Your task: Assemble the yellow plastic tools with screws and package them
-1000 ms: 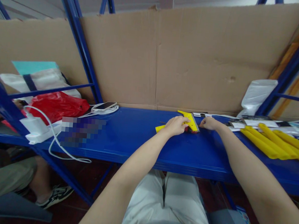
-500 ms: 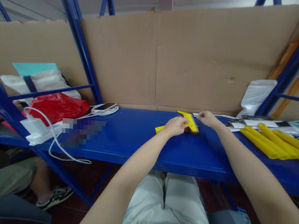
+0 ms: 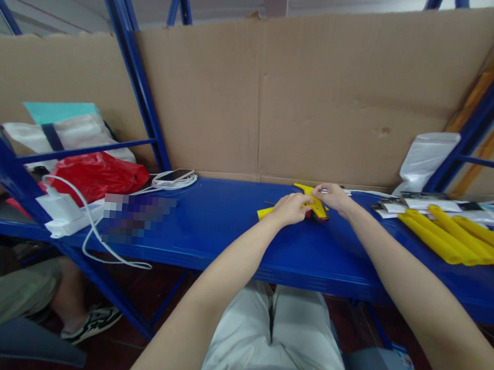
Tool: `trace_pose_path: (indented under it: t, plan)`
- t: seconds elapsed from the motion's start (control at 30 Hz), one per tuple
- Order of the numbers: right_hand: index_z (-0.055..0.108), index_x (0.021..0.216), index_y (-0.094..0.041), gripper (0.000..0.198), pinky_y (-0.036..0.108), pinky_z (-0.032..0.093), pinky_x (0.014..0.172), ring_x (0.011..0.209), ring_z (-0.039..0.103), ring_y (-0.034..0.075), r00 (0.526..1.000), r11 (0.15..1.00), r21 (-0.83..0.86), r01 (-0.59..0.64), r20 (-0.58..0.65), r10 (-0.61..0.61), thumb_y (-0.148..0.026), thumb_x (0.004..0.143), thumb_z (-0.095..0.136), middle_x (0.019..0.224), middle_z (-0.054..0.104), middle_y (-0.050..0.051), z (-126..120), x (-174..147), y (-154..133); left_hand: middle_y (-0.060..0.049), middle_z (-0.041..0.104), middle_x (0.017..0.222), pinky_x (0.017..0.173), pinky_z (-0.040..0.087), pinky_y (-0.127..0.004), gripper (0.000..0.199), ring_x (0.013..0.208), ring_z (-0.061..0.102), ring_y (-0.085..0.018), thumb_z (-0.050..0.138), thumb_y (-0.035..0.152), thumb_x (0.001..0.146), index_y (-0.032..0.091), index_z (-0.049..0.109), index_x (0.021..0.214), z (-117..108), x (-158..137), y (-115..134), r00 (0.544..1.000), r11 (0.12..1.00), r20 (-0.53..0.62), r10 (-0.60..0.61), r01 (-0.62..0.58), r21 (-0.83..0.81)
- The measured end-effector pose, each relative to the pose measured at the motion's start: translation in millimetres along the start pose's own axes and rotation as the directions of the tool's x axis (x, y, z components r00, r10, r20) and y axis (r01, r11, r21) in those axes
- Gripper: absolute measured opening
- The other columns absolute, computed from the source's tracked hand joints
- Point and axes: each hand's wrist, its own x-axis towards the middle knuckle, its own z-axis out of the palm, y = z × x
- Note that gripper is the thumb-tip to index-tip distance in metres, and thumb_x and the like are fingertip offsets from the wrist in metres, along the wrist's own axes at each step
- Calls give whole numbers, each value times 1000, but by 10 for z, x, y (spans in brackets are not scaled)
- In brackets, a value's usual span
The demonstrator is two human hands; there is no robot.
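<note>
Left hand clamped on yellow tool; tool's broad head projects to the right of this hand, toward the right hand. Right fingertips over the head's far side, close to left fingers; cannot tell whether they grip it. Surface: blue table; yellow tubes lie well to the right; at left, phone, white cable, red bag. Room: cardboard panel upright behind table, blue post, co-worker's leg at left
</note>
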Motion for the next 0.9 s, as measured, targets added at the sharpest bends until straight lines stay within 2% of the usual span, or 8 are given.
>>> trace_pose_path:
  t: [0.13, 0.27, 0.37, 0.57, 0.7, 0.83, 0.9]
  plan:
    - [51, 68, -16, 8, 24, 45, 70, 68, 53, 12, 999, 995, 95, -29, -39, 33, -14, 72, 57, 71, 57, 2, 35, 8, -4, -5, 64, 113, 91, 45, -32, 26, 106, 58, -20, 51, 20, 85, 20, 63, 108, 6, 6, -8, 1000, 1000, -7, 7, -7, -2]
    - [47, 78, -18, 21, 24, 45, 77, 76, 56, 11, 990, 961, 274, -42, -121, 78, -6, 66, 60, 80, 56, 1, 91, 38, 14, -5, 64, 113, 91, 44, -30, 26, 106, 58, -19, 50, 21, 86, 20, 62, 108, 12, 14, -20, 1000, 1000, -8, 19, -19, 8]
    - [47, 86, -19, 28, 26, 47, 76, 80, 57, 12, 987, 930, 351, -111, -71, 144, -5, 66, 60, 88, 58, 3, 97, 32, 14, -6, 63, 114, 91, 44, -30, 26, 106, 58, -19, 49, 22, 86, 19, 62, 109, 5, 13, -15, 1000, 1000, 1, 18, -18, 18]
    - [54, 94, -17, 23, 25, 43, 68, 84, 56, 14, 979, 933, 314, -178, -41, 201, -20, 73, 61, 99, 62, 6, 26, -13, -29, -5, 62, 115, 89, 44, -30, 26, 105, 57, -20, 48, 22, 86, 20, 59, 109, -14, 13, -9, 1000, 999, -29, 6, -4, 42]
    - [59, 81, -16, 8, 22, 38, 62, 79, 55, 13, 978, 943, 258, -208, 43, 204, -23, 77, 56, 92, 65, 5, -29, -19, -37, -6, 62, 113, 87, 45, -30, 25, 104, 57, -20, 47, 20, 86, 19, 56, 110, -26, 17, -22, 996, 997, -68, -50, 54, 56]
    - [61, 69, -15, 10, 22, 39, 63, 73, 56, 12, 964, 943, 250, -221, 204, 171, -23, 75, 61, 81, 67, 5, -60, -55, -68, -6, 61, 114, 86, 44, -29, 23, 106, 57, -20, 45, 22, 88, 19, 53, 109, -56, 9, -7, 991, 991, -69, -113, 117, 67]
    - [62, 66, -15, 12, 22, 39, 61, 70, 56, 12, 959, 947, 238, -217, 233, 162, -24, 73, 64, 78, 67, 5, -65, -79, -97, -7, 61, 116, 86, 45, -29, 26, 106, 57, -20, 45, 23, 88, 19, 51, 113, -73, 1, 15, 988, 986, -58, -146, 150, 73]
